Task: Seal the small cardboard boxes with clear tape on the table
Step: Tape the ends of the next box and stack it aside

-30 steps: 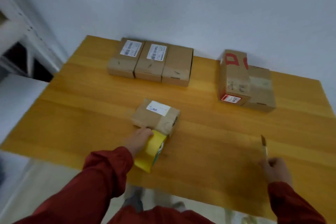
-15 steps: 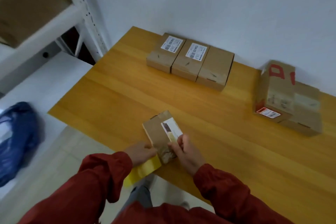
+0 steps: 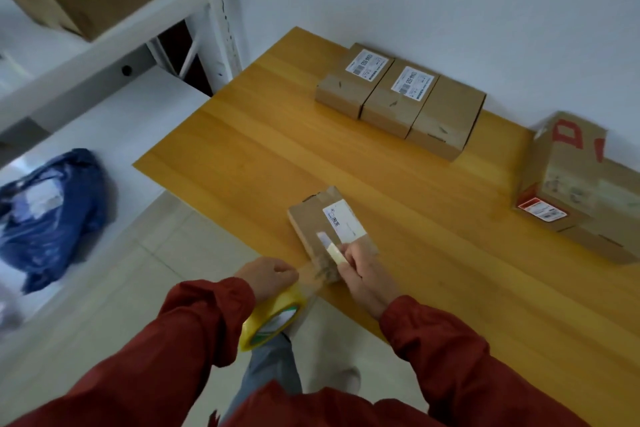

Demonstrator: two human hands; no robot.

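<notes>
Small brown cardboard box [image 3: 313, 218] mid-taping: yellow tape roll [image 3: 273, 319] gripped by left hand [image 3: 266, 276] beside it, pale cutter [image 3: 330, 247] pinched by right hand [image 3: 363, 274]; a clean cut is called for next.

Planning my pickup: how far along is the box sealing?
Three small boxes sit in a row, seemingly finished. In hand: left hand holds the tape roll, tape stretched to the near box, right hand holding a pale tool there. Left: probably cutting the tape.

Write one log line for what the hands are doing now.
left hand: grips tape roll | right hand: holds thin tool at small box | tape strip: stretched roll-to-box
</notes>
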